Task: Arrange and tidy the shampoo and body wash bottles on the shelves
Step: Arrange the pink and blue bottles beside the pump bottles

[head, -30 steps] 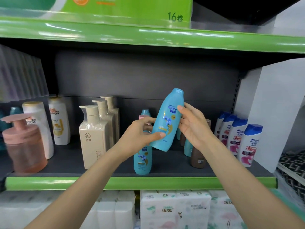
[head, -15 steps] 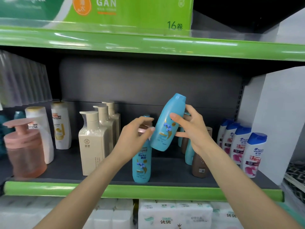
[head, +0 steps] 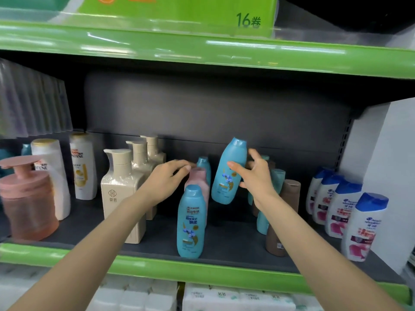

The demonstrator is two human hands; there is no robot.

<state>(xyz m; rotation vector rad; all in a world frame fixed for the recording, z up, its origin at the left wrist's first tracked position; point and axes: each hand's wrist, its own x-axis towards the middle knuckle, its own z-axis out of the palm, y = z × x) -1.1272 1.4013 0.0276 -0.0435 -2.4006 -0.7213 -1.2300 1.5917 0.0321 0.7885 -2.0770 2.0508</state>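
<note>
Since a second ago the left hand [head: 166, 178] has let go, fingers loose above the pink bottle [head: 197, 182]; the right hand [head: 253, 176] grips the teal bottle [head: 229, 171], tilted, mid-frame above the shelf [head: 224, 268].

Pink bottle [head: 197, 180] largely hidden behind front teal bottle [head: 191, 223], left hand [head: 166, 179] motion-blurred, brown bottle [head: 281, 221] partly covered by right forearm, green pack [head: 179, 12] cut off above.

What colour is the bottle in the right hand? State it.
Light blue, with a blue flower and gold print, on the held bottle in the right hand; head view.
</note>
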